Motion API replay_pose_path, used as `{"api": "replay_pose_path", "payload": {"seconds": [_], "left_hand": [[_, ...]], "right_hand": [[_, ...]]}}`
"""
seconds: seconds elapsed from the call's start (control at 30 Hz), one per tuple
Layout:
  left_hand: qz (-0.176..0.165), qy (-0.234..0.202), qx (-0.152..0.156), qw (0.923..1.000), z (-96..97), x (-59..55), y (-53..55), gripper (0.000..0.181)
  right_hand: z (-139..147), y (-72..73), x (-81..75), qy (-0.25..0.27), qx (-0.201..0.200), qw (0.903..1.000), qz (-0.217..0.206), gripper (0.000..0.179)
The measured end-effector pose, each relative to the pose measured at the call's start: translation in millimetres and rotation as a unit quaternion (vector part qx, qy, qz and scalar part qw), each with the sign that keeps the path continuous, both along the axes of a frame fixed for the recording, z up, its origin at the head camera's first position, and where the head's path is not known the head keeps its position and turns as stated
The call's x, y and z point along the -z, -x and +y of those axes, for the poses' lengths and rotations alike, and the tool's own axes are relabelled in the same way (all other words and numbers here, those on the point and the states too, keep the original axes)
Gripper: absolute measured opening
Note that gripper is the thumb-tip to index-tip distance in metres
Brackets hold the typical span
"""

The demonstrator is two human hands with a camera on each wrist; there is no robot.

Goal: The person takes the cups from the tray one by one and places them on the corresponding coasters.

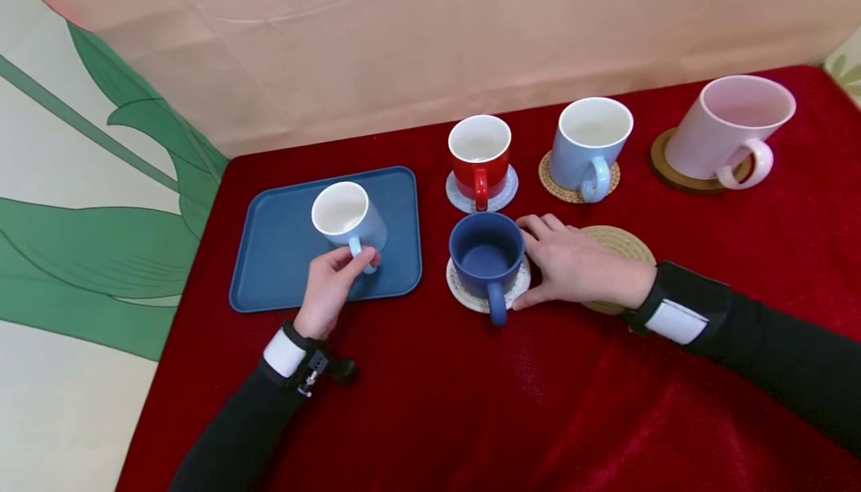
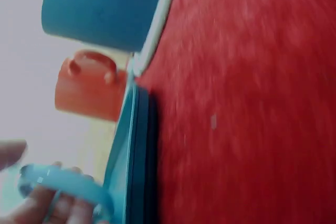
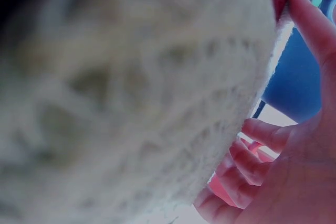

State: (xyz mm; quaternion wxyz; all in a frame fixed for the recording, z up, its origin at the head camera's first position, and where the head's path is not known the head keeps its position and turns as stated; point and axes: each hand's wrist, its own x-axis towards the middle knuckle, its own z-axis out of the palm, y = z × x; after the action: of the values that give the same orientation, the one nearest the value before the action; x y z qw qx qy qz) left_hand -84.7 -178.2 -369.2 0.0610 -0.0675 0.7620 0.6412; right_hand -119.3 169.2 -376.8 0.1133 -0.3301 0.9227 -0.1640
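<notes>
In the head view a light blue mug [image 1: 368, 224] with a white inside stands on a blue tray [image 1: 269, 260]. My left hand [image 1: 331, 283] pinches its handle, and the left wrist view shows the fingers [image 2: 65, 205] at that handle. A dark blue mug [image 1: 486, 260] sits upright on a white lacy coaster [image 1: 461, 288], its handle towards me. My right hand [image 1: 572, 260] rests beside it with thumb and fingers spread, the thumb at the coaster's edge and fingertips near the mug's right side. In the right wrist view the fingers [image 3: 252, 163] are partly hidden by a blurred woven surface.
Behind stand a red mug [image 1: 489, 170] on a pale coaster, another light blue mug [image 1: 578, 155] on a woven coaster, and a large pink mug [image 1: 699, 140] on a wooden coaster. A straw coaster [image 1: 622, 241] lies under my right wrist. Red cloth [image 1: 430, 402] covers the table.
</notes>
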Motion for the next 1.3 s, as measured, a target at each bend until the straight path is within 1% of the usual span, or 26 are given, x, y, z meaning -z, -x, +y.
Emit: {"api": "replay_pose_path", "payload": {"seconds": [0.07, 0.13, 0.2, 0.23, 0.27, 0.33, 0.4, 0.5, 0.6, 0.67, 0.8, 0.9, 1.0, 1.17, 1.3], "left_hand": [[0.007, -0.063, -0.012, 0.9979, 4.8, 2.8, -0.1, 0.023], [0.012, -0.123, -0.022, 0.9921, 8.4, 5.9, 0.1, 0.021], [0.015, -0.165, -0.023, 0.9860, 11.1, 8.3, -0.2, 0.026], [0.016, -0.180, -0.024, 0.9832, 12.3, 9.4, -0.3, 0.031], [0.018, -0.187, -0.024, 0.9819, 13.8, 10.0, -0.5, 0.034], [0.026, -0.187, -0.026, 0.9817, 17.5, 10.7, -1.3, 0.038], [0.036, -0.174, -0.034, 0.9835, 22.2, 10.7, -2.4, 0.039], [0.054, -0.153, -0.065, 0.9846, 30.7, 11.3, -4.3, 0.038], [0.071, -0.148, -0.101, 0.9812, 37.5, 12.8, -5.4, 0.039], [0.079, -0.151, -0.120, 0.9780, 40.5, 13.5, -6.1, 0.040], [0.087, -0.157, -0.136, 0.9742, 41.7, 13.6, -7.6, 0.040], [0.098, -0.152, -0.134, 0.9743, 39.9, 11.9, -8.6, 0.040], [0.118, -0.143, -0.121, 0.9752, 38.1, 7.1, -8.9, 0.039], [0.159, -0.133, -0.103, 0.9728, 39.3, -6.0, -8.9, 0.037], [0.186, -0.141, -0.088, 0.9685, 44.7, -17.6, -8.4, 0.036]], "right_hand": [[0, 0.1, -0.1, -0.001, 0.000, 1.0000, 0.001, 0.093], [0, 0.2, -0.4, -0.003, -0.001, 1.0000, 0.001, 0.094], [-1, 0.2, -0.9, -0.003, -0.001, 1.0000, -0.001, 0.094], [-1, 0.2, -1.2, -0.004, -0.001, 1.0000, -0.002, 0.095], [-1, 0.2, -1.5, -0.003, -0.001, 1.0000, -0.003, 0.095], [-1, 0.1, -2.1, -0.003, 0.000, 1.0000, -0.005, 0.094], [0, 0.1, -2.6, -0.002, 0.002, 1.0000, -0.007, 0.094], [0, 0.1, -2.4, -0.002, 0.002, 1.0000, -0.007, 0.094], [-1, 0.1, -1.6, -0.002, 0.000, 1.0000, -0.003, 0.095], [-1, 0.1, -1.3, -0.004, 0.000, 1.0000, -0.003, 0.095], [-2, 0.2, -1.5, -0.004, -0.001, 1.0000, -0.005, 0.095], [-3, 0.4, -2.7, -0.003, -0.003, 1.0000, -0.004, 0.095], [-4, 0.6, -3.2, -0.004, -0.003, 1.0000, -0.002, 0.094], [-3, 0.5, -2.4, -0.008, 0.002, 0.9999, -0.007, 0.096], [-2, 0.5, -3.1, -0.013, 0.005, 0.9998, -0.014, 0.095]]}}
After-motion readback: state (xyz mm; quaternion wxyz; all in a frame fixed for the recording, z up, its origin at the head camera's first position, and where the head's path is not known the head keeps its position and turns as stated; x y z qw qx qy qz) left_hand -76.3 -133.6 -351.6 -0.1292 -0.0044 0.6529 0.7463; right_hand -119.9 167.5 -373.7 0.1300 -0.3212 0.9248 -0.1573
